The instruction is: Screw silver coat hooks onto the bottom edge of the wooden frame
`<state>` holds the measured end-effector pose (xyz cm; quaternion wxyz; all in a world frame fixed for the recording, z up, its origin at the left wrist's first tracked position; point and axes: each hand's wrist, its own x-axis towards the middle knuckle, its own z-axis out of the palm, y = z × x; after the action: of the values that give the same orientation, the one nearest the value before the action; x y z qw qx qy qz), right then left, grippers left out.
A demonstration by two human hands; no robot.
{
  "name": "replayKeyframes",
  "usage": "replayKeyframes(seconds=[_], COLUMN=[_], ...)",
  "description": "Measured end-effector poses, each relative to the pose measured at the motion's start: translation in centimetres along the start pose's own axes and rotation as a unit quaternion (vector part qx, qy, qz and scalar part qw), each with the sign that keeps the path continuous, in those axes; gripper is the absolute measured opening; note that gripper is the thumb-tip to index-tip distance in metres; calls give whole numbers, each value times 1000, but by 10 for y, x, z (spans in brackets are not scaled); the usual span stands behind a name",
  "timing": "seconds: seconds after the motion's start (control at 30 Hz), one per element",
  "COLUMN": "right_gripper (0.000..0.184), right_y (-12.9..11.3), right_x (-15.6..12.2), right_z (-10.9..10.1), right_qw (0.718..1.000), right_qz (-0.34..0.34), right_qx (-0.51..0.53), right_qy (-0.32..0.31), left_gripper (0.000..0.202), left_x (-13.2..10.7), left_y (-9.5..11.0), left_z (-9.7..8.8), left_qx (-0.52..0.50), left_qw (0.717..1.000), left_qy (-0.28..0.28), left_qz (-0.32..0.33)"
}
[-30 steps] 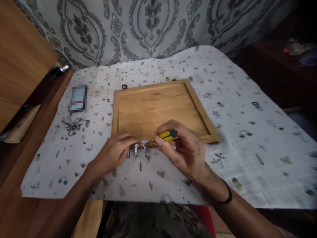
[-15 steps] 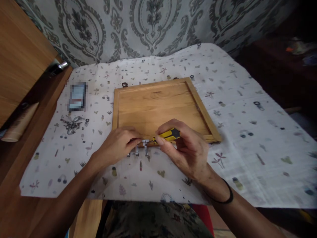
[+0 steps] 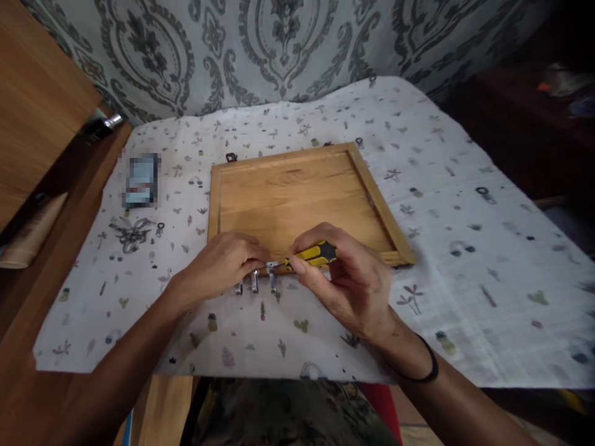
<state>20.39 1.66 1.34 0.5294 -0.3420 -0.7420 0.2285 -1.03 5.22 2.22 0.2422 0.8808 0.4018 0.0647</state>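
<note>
A yellow-and-black screwdriver [image 3: 312,254] lies in my right hand [image 3: 353,279], its handle gripped by closed fingers and its shaft pointing left. The tip reaches a small metal hook [image 3: 272,280] on the near edge of a shallow wooden frame with a panel [image 3: 288,198]. My left hand [image 3: 230,263] has thumb and forefinger closed at the left side of this hook's plate; the exact contact is hard to make out. Two more metal hooks [image 3: 255,282] hang along the same edge, partly beneath the left fingers. Any screw at the tip is too small to see.
A patterned white cloth [image 3: 446,210] covers the table. To the left lie a phone [image 3: 142,179] and a pile of small metal hardware [image 3: 132,235]. A tube [image 3: 32,235] rests on the wooden ledge at far left. A dark bracket [image 3: 231,157] shows at the frame's far edge.
The view has shifted slightly. Both hands keep nearly the same place at the hook, the screwdriver still held in the right; its handle looks slightly turned.
</note>
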Motion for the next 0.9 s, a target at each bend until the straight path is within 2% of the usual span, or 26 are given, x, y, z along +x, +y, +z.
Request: replayKeyframes(seconds=[0.2,0.33,0.47,0.73,0.9], right_gripper=[9,9,7,7,6], right_y=[-1,0,0,-2,-1], right_x=[0,-1,-1,0,1], right_z=[0,0,0,1,1], right_qw=[1000,1000,1000,1000,1000], right_qz=[-2,-1,1,5,0], right_qx=[-6,-7,-9,-11,-14], right_qy=[3,2,-3,7,1], left_gripper=[30,28,35,37,35], left_x=[-1,-14,-32,-37,-36], left_y=[-2,-4,-10,-12,-12], left_z=[0,8,15,14,14], left_qx=[-11,-25,-21,15,38], left_qw=[1000,997,992,989,985], left_qy=[2,66,108,89,104], left_qz=[9,16,67,113,132])
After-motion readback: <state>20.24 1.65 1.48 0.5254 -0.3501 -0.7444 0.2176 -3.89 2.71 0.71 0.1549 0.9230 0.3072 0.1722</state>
